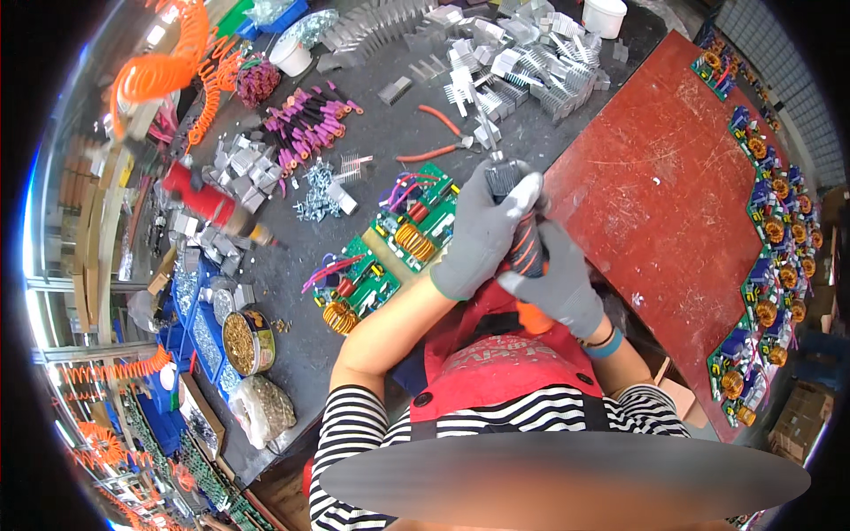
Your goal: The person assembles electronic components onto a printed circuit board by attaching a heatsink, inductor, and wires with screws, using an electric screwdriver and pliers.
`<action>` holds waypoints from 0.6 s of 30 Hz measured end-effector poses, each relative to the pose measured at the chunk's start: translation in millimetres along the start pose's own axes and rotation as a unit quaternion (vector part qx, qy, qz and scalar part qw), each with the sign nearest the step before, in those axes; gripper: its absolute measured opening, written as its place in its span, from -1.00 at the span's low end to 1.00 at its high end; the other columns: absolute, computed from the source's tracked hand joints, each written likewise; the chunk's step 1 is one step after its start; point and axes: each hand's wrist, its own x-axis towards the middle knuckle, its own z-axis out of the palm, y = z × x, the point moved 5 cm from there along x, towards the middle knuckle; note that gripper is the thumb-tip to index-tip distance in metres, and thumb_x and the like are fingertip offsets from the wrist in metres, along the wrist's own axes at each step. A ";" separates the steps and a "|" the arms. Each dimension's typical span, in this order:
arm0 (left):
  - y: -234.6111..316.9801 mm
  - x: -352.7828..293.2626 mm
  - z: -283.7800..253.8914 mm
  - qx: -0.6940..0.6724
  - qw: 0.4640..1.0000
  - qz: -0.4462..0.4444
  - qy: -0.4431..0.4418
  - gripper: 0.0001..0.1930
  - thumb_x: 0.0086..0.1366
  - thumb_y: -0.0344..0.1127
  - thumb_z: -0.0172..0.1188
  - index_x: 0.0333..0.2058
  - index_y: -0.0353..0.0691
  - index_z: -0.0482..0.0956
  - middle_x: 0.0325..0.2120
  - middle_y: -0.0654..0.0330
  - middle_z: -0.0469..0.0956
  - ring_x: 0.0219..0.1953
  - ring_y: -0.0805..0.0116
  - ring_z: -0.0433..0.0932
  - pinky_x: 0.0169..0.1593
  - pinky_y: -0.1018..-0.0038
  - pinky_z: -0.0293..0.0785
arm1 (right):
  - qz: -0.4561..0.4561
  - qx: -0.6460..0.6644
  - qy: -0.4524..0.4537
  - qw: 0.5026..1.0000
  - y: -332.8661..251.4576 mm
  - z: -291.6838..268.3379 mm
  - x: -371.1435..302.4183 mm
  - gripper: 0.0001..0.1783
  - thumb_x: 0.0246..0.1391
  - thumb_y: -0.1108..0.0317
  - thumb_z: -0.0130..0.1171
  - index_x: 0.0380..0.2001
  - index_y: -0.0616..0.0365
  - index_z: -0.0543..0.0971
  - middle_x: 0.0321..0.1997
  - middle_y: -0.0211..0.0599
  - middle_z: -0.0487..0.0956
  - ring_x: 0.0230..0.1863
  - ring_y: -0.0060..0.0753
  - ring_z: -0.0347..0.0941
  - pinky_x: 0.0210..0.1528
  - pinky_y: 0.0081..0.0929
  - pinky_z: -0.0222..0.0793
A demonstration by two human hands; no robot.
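My left hand [487,234], in a grey glove, is closed around the upper part of a black hand tool with orange stripes [526,252]. A slim metal shaft points away from its top. Lower down, my right hand [562,283], also gloved, is wrapped around the same tool, near an orange part at its bottom end. The tool's exact kind is hidden by my fingers. Left of my left hand lie two green circuit boards, one nearer [359,288] and one farther [434,212], with copper coils. Just beyond the hands lie red-handled pliers [443,142].
Metal heatsinks [549,75] pile up at the back. Purple-and-black parts [314,124], screws [319,190] and a red power driver [208,199] lie left. A tin of brass-coloured pieces [248,343] stands near left. Finished-looking boards [770,234] line the red board's [655,203] right edge.
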 end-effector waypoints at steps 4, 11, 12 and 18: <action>-4.5 22.2 -1.2 -0.239 0.968 0.051 -0.052 -0.73 0.33 -0.29 0.16 -0.11 -0.32 0.40 -0.37 0.12 0.57 -0.34 0.40 0.57 -0.15 0.45 0.51 | 0.074 0.342 -0.146 0.925 22.1 -0.5 15.0 -0.34 -0.21 0.42 0.44 0.01 0.27 0.41 -0.15 -0.24 0.54 -0.14 -0.29 0.54 -0.10 -0.31 0.47; 23.0 209.8 -112.4 0.172 0.984 0.034 -0.020 -0.43 0.36 0.04 0.11 0.04 -0.43 0.47 -0.14 0.07 0.61 -0.13 0.27 0.62 -0.06 0.44 0.53 | 0.190 0.593 -0.148 0.768 52.4 29.3 10.0 -0.47 -0.11 0.60 0.25 -0.01 0.20 0.36 -0.34 -0.32 0.55 -0.38 -0.42 0.54 -0.27 -0.39 0.53; 20.6 243.6 -152.5 0.149 0.981 0.053 0.111 -0.46 0.28 -0.06 0.21 0.03 -0.44 0.46 -0.15 -0.01 0.61 -0.09 0.15 0.61 0.01 0.38 0.51 | 0.185 0.578 -0.138 0.782 59.1 29.7 8.6 -0.50 -0.12 0.62 0.22 -0.04 0.20 0.36 -0.37 -0.32 0.55 -0.40 -0.43 0.53 -0.30 -0.38 0.53; -3.6 344.0 -176.4 0.693 0.682 0.003 0.233 -0.16 0.05 -0.16 0.38 0.31 0.04 0.20 0.05 -0.05 0.51 0.12 0.03 0.49 0.19 0.20 0.40 | 0.232 0.524 -0.134 0.809 83.3 29.6 -10.1 -0.49 -0.12 0.59 0.24 -0.04 0.21 0.35 -0.35 -0.32 0.53 -0.39 -0.44 0.52 -0.30 -0.39 0.52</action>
